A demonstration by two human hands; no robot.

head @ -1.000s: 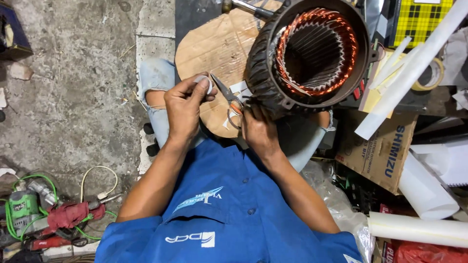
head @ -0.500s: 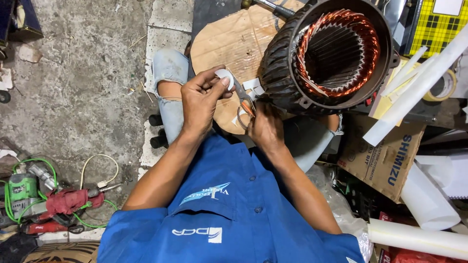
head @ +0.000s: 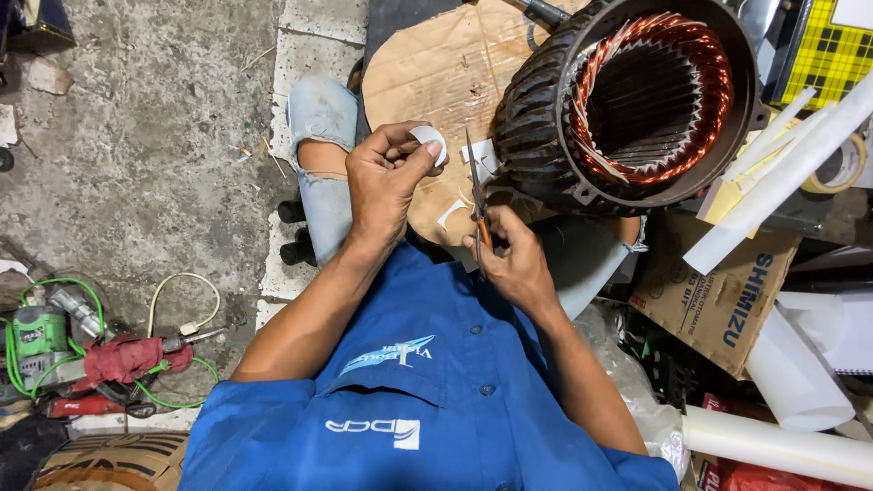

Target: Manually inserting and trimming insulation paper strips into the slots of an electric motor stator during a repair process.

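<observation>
My left hand [head: 386, 182] pinches a small white piece of insulation paper [head: 429, 142] between thumb and fingers, above my knee. My right hand [head: 509, 250] grips a pair of scissors [head: 476, 195] by orange handles, blades pointing up and away, just right of the paper and apart from it. Beyond the scissors lies a black ribbed motor stator [head: 627, 100] with copper windings, its open end facing me. It rests near a brown cardboard sheet [head: 436, 68], where small white paper offcuts [head: 479, 156] lie.
A cardboard box [head: 727, 282] and white paper rolls [head: 773, 182] crowd the right side. A yellow chequered item [head: 827, 55] and a tape roll [head: 841, 164] sit at upper right. At lower left lie a green power tool [head: 36, 341], red cloth [head: 123, 356] and cables on the concrete floor [head: 136, 136].
The scissors have come away from the paper and now stand upright beside it. My left hand has lifted the paper piece slightly clear of the blades.
</observation>
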